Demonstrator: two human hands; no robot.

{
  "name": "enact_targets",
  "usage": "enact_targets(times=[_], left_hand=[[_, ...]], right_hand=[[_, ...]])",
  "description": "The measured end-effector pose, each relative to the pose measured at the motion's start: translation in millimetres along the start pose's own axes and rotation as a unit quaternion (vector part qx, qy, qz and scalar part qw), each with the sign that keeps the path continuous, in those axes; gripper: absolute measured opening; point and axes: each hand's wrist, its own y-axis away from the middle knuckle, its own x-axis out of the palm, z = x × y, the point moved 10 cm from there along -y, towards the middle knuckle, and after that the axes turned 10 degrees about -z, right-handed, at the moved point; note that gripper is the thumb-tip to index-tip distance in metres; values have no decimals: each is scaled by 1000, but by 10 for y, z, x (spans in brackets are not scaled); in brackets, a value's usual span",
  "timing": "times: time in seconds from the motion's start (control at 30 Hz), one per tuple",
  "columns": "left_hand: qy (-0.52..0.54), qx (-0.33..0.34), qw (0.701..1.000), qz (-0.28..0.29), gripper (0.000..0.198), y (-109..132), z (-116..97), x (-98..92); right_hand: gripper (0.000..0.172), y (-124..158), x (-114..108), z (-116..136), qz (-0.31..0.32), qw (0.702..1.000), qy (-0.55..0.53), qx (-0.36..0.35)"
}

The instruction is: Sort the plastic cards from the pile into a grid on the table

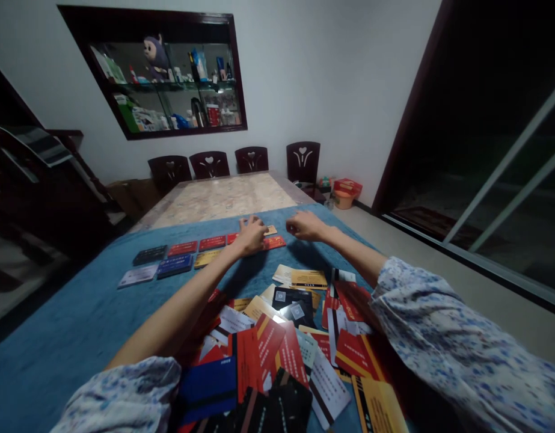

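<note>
My left hand (252,236) is over the far right part of the laid-out cards, its fingers bent and apart. Its fingertips are close to a yellow card (271,230) and a red card (274,242); whether they touch is unclear. To its right my right hand (306,226) hovers above the cloth with fingers curled in; anything inside them is hidden. Left of my hands, cards lie in two rows: a black card (150,255), a blue card (174,265), a white card (138,275), a gold card (208,258) and several red ones (182,248).
A loose heap of mixed cards (277,349) spreads between my forearms on the blue cloth (79,325). Beyond it the marble tabletop (232,195) shows. Dark chairs (303,162) stand along the far side, and a wall niche (182,84) holds bottles and a plush toy.
</note>
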Motion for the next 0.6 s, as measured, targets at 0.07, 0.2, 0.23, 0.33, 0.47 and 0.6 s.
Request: enact_targets(times=[0.07, 0.2, 0.23, 0.33, 0.47, 0.6], left_hand=[[12, 2, 1000, -7, 29, 64, -87, -36], [28, 18, 999, -14, 31, 181, -292, -53], [32, 23, 999, -14, 32, 207, -344, -51], [48, 34, 998, -18, 36, 278, -494, -58], [76, 40, 996, -23, 37, 354, -665, -72], [92, 44, 995, -12, 33, 408, -802, -49]], right_hand=[[29, 105, -29, 8, -6, 1000, 0, -1], [25, 316, -29, 11, -10, 1000, 0, -4], [25, 370, -26, 9, -11, 1000, 2, -3], [23, 536, -24, 4, -9, 1000, 6, 1], [20, 767, -20, 13, 1, 1000, 3, 7], [20, 976, -7, -12, -7, 1000, -5, 16]])
